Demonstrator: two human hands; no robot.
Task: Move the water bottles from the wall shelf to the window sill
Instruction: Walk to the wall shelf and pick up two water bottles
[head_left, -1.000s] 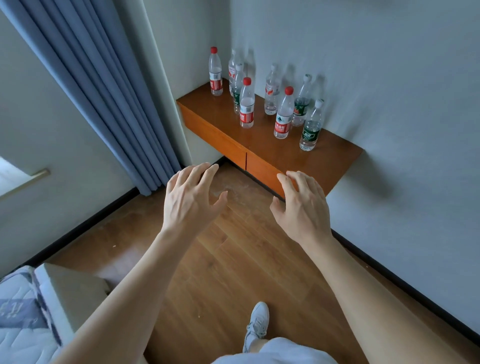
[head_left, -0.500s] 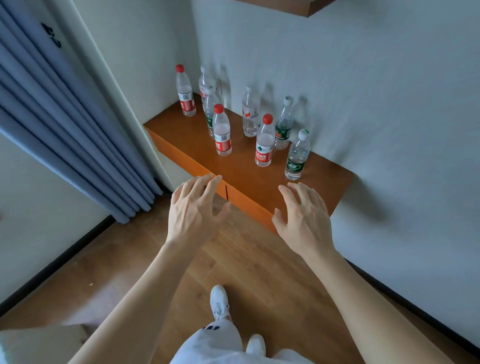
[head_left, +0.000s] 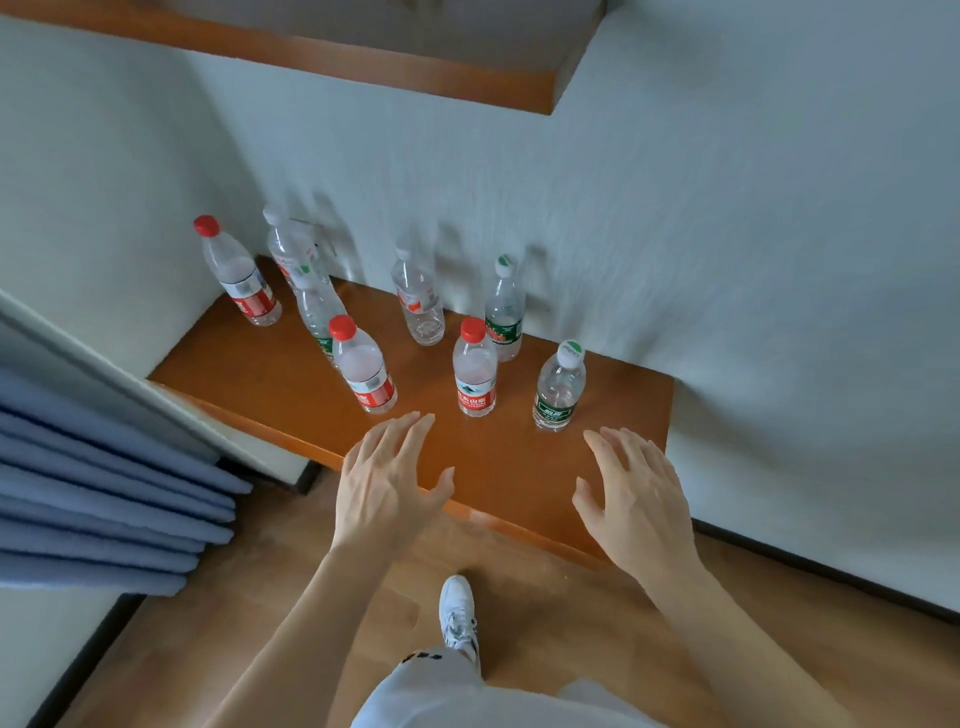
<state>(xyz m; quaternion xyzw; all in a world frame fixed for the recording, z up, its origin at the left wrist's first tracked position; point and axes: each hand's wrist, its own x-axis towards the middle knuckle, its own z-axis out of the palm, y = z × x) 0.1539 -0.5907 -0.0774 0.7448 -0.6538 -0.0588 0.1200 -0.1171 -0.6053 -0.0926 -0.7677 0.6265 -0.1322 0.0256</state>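
Both hands spread, empty: left hand, right hand above front edge of orange wooden wall shelf, near clear plastic water bottles.

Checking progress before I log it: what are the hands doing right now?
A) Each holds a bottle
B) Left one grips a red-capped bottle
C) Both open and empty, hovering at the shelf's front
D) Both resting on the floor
C: the left hand and right hand are spread open with nothing in them, over the front of the shelf, short of the nearest bottles.
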